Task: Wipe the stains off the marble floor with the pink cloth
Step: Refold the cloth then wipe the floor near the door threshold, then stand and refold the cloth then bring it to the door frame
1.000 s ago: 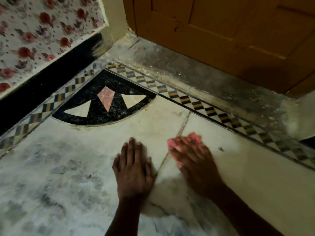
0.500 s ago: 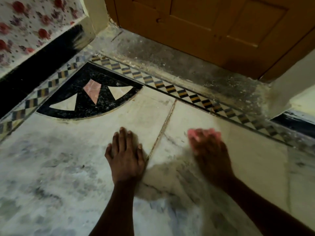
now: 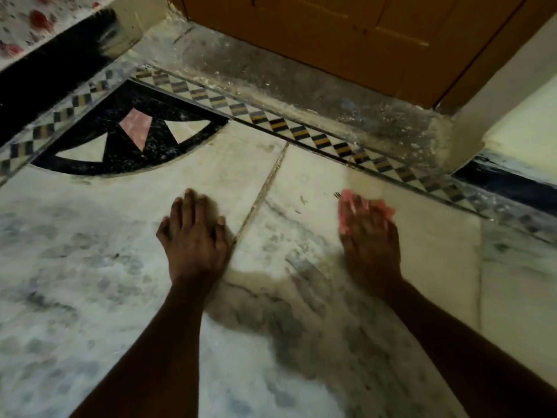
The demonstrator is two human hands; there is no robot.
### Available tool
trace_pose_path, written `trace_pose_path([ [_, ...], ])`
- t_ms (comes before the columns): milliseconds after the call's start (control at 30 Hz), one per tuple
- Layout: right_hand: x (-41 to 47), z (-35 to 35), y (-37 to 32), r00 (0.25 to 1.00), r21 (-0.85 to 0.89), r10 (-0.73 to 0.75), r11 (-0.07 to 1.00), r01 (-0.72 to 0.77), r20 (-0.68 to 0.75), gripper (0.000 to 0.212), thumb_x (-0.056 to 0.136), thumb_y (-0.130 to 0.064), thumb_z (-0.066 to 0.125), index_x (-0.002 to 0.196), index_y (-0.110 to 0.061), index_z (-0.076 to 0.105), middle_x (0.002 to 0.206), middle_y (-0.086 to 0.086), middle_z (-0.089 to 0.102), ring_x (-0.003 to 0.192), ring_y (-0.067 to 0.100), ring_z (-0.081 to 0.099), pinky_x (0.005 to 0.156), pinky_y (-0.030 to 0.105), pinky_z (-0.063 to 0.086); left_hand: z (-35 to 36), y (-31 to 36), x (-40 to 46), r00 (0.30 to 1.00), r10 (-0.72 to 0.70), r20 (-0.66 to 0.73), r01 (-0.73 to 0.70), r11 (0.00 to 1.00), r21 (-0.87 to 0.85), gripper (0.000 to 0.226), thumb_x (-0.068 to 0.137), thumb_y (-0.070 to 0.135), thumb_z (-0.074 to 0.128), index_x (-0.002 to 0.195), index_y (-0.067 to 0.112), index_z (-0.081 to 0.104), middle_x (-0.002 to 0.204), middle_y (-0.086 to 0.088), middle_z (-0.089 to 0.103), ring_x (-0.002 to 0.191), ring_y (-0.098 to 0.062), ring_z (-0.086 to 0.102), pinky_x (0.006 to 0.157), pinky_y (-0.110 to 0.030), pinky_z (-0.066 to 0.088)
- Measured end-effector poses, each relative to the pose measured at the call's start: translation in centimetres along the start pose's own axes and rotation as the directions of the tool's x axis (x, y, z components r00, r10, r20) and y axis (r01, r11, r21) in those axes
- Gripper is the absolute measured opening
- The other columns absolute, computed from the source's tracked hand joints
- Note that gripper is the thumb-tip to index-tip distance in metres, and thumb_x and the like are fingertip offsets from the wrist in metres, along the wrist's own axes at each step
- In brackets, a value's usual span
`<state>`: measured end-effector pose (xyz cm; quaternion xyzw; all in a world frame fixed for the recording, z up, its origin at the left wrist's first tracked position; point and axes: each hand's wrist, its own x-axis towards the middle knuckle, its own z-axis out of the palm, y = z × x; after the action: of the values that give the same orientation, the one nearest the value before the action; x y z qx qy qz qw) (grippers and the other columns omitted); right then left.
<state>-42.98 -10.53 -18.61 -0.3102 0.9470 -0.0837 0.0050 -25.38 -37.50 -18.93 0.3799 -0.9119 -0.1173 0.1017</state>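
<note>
The marble floor [image 3: 90, 267] is pale with grey mottled stains and small dark specks [image 3: 303, 200] near the middle. My right hand [image 3: 369, 236] presses flat on the pink cloth [image 3: 343, 215], which shows at the fingertips and left edge of the hand; most of the cloth is hidden under the palm. My left hand [image 3: 193, 233] lies flat on the floor, fingers together, just left of a tile joint [image 3: 262, 191], holding nothing.
A checkered inlay border [image 3: 301, 134] runs diagonally ahead, with a black fan-shaped inlay [image 3: 129, 137] at left. Beyond is a dusty grey threshold [image 3: 286, 82] and a wooden door [image 3: 346, 34]. A wall corner [image 3: 497, 110] stands at right, floral fabric [image 3: 30, 22] at far left.
My right hand slid the pink cloth to the right, away from the tile joint. The left hand stayed planted. The view shifted right, showing the wall corner.
</note>
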Motion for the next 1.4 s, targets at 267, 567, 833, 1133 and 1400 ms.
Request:
trace_pose_path([
  [267,-0.4,3.4,-6.0,0.931,0.234,-0.346,0.901,0.364,-0.115,0.058,0.105,-0.021,0.039,0.163,-0.018,0.040,0.166,0.013,0.047,0.155,0.036,0.043,0.125,0.055,0.038,-0.9,-0.4,-1.5,0.995,0.099,0.029,-0.093,0.982,-0.166,0.073,0.096,0.050,0.035,0.158,0.012,0.041,0.168,-0.013,0.037,0.155,-0.035,0.034,0.123,-0.058,0.027],
  [567,-7.6,-13.6,-13.7,0.846,0.763,-0.219,-0.367,-0.533,0.486,0.045,0.085,-0.031,0.074,0.127,-0.015,0.075,0.131,0.009,0.069,0.116,0.023,0.069,0.100,0.038,0.056,-16.6,5.2,-9.3,0.948,-0.130,0.290,0.313,0.537,-0.783,0.056,0.099,0.037,0.059,0.152,0.023,0.048,0.142,-0.006,0.065,0.130,-0.018,0.061,0.114,-0.043,0.048],
  [833,-9.7,-44.9,-20.0,0.774,0.672,-0.147,-0.415,-0.614,0.616,0.057,0.091,-0.038,0.070,0.136,-0.004,0.066,0.140,0.026,0.068,0.120,0.043,0.071,0.096,0.059,0.057,-48.8,12.8,-7.1,0.939,-0.042,0.341,0.317,0.490,-0.812,0.031,0.095,0.022,0.077,0.125,0.022,0.071,0.109,-0.001,0.080,0.105,-0.015,0.076,0.095,-0.038,0.059],
  [1133,-11.3,-81.2,-28.0,0.775,0.645,-0.162,-0.465,-0.606,0.611,0.027,0.107,-0.027,0.048,0.117,-0.006,0.063,0.116,0.022,0.079,0.104,0.037,0.077,0.088,0.059,0.065,-85.0,23.2,-7.5,0.961,0.176,0.215,0.046,0.662,-0.748,0.023,0.078,0.030,0.089,0.097,0.022,0.081,0.097,0.006,0.079,0.095,-0.017,0.076,0.089,-0.051,0.061],
  [1400,-16.7,-99.5,-30.0,0.799,0.677,-0.272,-0.426,-0.600,0.537,0.045,0.103,-0.036,0.043,0.126,-0.006,0.067,0.138,0.027,0.066,0.125,0.042,0.062,0.121,0.072,0.035,-102.8,29.0,-13.9,0.982,0.165,-0.097,-0.186,0.695,-0.694,0.013,0.088,0.011,0.083,0.098,0.020,0.080,0.105,0.006,0.075,0.097,-0.006,0.072,0.077,-0.026,0.058],
])
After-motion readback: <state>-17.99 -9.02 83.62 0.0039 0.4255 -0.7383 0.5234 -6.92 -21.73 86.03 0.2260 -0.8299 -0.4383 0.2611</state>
